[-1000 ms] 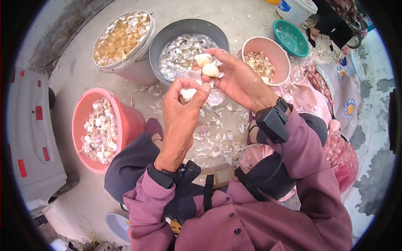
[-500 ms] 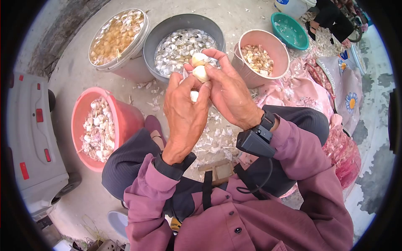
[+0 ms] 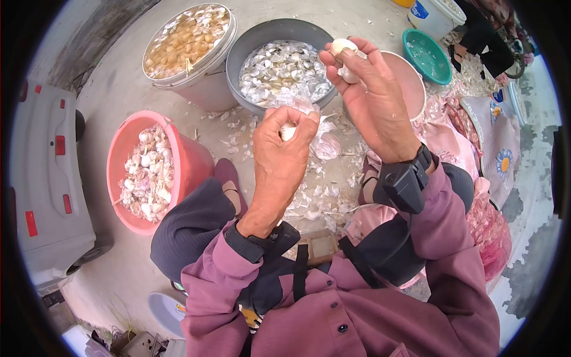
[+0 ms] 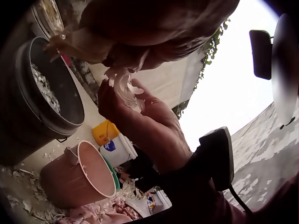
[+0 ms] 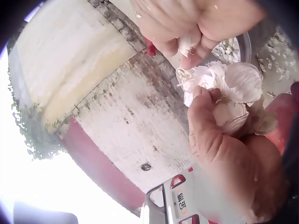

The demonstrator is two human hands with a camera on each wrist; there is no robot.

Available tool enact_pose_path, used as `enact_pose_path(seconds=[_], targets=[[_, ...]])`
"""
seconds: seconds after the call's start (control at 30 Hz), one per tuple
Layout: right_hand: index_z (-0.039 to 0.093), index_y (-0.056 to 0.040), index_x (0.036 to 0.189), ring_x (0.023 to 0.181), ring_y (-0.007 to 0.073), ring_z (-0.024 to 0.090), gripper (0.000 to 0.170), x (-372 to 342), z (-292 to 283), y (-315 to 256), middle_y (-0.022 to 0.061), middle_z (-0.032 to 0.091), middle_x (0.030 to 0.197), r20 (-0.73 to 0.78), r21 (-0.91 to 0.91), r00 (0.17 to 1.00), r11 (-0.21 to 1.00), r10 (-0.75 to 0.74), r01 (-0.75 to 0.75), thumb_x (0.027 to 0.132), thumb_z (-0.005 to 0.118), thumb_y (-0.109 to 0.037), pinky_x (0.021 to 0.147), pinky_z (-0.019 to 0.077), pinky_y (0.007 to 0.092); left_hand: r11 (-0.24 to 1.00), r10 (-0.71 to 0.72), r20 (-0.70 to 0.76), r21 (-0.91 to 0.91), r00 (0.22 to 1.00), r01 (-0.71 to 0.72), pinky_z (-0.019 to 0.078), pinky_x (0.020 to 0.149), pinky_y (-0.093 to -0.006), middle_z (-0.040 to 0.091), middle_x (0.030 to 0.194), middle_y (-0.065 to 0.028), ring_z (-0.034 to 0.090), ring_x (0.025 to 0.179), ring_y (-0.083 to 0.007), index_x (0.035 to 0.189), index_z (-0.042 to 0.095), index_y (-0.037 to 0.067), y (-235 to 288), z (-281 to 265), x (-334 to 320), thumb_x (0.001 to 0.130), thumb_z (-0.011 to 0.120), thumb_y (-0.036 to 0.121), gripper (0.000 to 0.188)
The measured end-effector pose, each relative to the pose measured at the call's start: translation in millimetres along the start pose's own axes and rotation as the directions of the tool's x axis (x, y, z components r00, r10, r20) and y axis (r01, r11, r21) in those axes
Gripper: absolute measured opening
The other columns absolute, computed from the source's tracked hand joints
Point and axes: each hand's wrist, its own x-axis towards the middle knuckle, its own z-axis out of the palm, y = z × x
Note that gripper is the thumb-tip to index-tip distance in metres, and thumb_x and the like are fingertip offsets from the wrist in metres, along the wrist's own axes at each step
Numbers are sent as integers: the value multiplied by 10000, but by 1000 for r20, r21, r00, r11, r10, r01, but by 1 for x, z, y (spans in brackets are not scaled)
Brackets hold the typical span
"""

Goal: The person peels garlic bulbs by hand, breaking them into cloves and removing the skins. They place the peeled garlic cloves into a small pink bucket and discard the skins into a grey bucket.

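Observation:
In the head view my left hand (image 3: 278,160) grips a garlic bulb (image 3: 288,131) between curled fingers and thumb. Papery white skin (image 5: 212,77) peels out from that bulb in the right wrist view. My right hand (image 3: 380,110), raised to the right and apart from the left, holds pale garlic cloves (image 3: 344,46) in its bent fingers. Behind the hands stands a grey basin (image 3: 233,77) of cloves and skins in water; my right fingertips overlap its right rim. A loose clump of papery skin (image 3: 326,146) shows just beyond my left hand.
A pink bucket (image 3: 193,157) of whole bulbs stands at left. Further back are a white bucket (image 3: 202,98) of cloves in liquid, a paler pink bucket (image 3: 414,83) and a green basin (image 3: 427,58). Skins litter the floor between my feet; pink sacks (image 3: 440,128) lie at right.
The two hands came together over the bulb, and now they are apart. My right hand has moved up and to the right with the cloves; the left keeps its grip.

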Motion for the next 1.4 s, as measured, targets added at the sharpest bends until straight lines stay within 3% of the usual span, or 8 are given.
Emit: enact_pose_path(seconds=[0.1, 0.27, 0.33, 0.47, 0.67, 0.83, 1.03, 1.4], targets=[[466, -35, 1273, 1218, 227, 547, 340, 23, 25, -21, 130, 565, 1272, 148, -315, 914, 858, -378, 406, 986, 596, -163, 975, 472, 316, 854, -376, 262, -275, 889, 442, 426, 869, -335, 525, 1084, -75, 508, 955, -146, 1072, 617, 32, 6, 0, -5, 913, 628, 219, 245], [206, -122, 1552, 1361, 353, 369, 864, 45, 13, -12, 100, 328, 1521, 53, -780, 998, 624, -19, 53, 901, 698, -408, 1075, 376, 477, 713, -185, 326, -605, 927, 355, 321, 1073, -352, 497, 1335, -131, 485, 1194, -190, 1359, 461, -42, 6, -6, -5, 960, 409, 171, 455], [524, -46, 1222, 1104, 208, 619, 332, 36, 0, 10, 91, 617, 1156, 467, -851, 743, -17, -480, 525, 948, 645, -189, 896, 514, 317, 683, -143, 257, -674, 956, 283, 300, 1101, -389, 504, 1354, -75, 445, 1275, -207, 1351, 492, -13, 4, -9, -4, 957, 443, 224, 463], [569, -42, 1193, 665, 99, 533, 381, -2, -11, 20, 39, 593, 836, 219, -733, 965, 630, -141, 258, 926, 674, -292, 607, 456, 268, 707, -80, 227, -674, 971, 216, 336, 1057, -345, 510, 1326, -95, 466, 1231, -177, 1378, 473, -13, 9, -12, -3, 934, 460, 112, 462], [546, -79, 1178, 651, 5, 413, 273, -34, -8, 14, -52, 452, 739, 189, -801, 982, 580, 11, 147, 981, 621, -253, 556, 327, 180, 976, -7, 55, -217, 998, 19, 428, 921, -309, 504, 1131, -100, 507, 1063, -151, 1352, 527, 79, 0, 8, -8, 956, 539, 68, 396], [553, -47, 1103, 557, 161, 474, 304, -36, -15, -3, 45, 433, 600, 431, -826, 889, 330, -153, 458, 886, 682, -216, 527, 402, 319, 975, 139, 56, -183, 989, -127, 485, 834, -281, 522, 1126, -84, 560, 981, -144, 1263, 565, 50, 7, 15, -9, 926, 604, 0, 343], [524, -32, 991, 525, 218, 524, 263, -49, -16, -10, 87, 512, 603, 322, -872, 937, 341, -138, 350, 877, 682, -207, 505, 419, 348, 978, 201, 135, 33, 970, -207, 507, 909, -287, 561, 1235, -89, 571, 1104, -157, 1248, 563, -6, 9, 20, -12, 905, 633, -52, 353], [560, -44, 873, 552, 270, 572, 259, -36, -37, -30, 107, 560, 614, 486, -831, 873, 288, -42, 476, 887, 700, -261, 526, 438, 364, 933, -82, 267, -318, 960, 169, 493, 751, -229, 634, 1064, -43, 573, 873, -68, 1286, 563, -37, 10, 23, -11, 904, 658, -15, 394]])
